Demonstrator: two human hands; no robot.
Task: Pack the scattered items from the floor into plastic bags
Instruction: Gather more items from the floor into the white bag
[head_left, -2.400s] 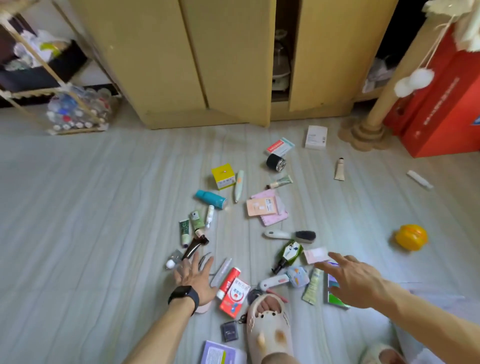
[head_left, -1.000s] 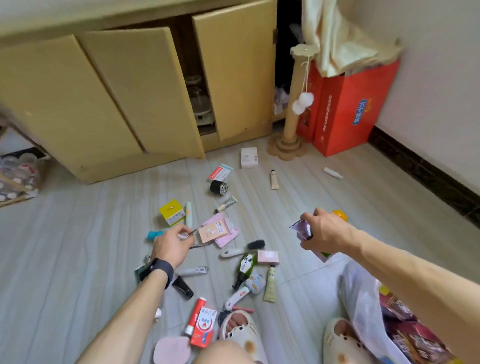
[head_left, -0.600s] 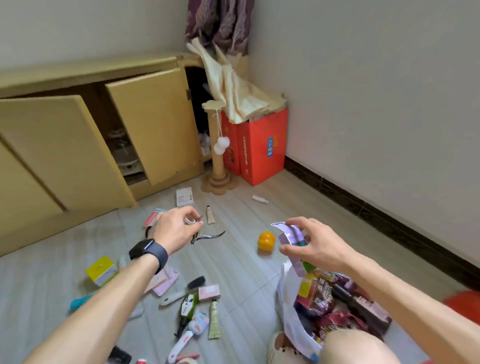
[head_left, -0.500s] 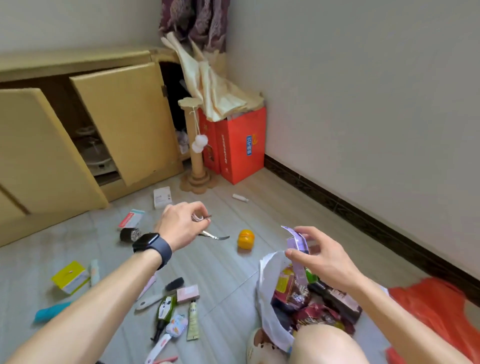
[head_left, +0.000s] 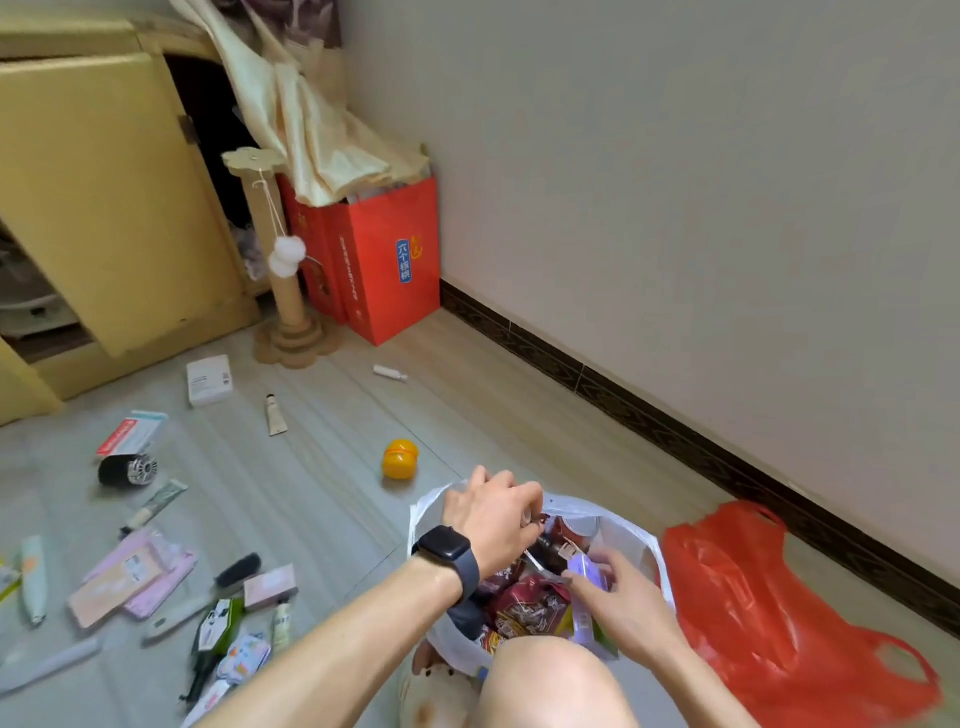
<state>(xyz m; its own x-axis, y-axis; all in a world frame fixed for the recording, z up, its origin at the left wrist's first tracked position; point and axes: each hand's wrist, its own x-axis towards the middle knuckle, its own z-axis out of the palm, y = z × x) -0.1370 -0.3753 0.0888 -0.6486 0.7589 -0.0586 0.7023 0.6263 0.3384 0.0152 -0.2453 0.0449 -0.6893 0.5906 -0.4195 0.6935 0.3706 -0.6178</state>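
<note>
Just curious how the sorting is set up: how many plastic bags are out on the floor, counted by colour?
White plastic bag: 1
Red plastic bag: 1
Total: 2

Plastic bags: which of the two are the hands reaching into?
The white bag, standing open with packets inside; the red bag lies crumpled beside it, untouched.

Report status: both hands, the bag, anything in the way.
Left hand grips a metal tool over the white bag. Right hand pinches a purple packet inside its mouth. Snack packets crowd the bag; nothing else blocks.
</note>
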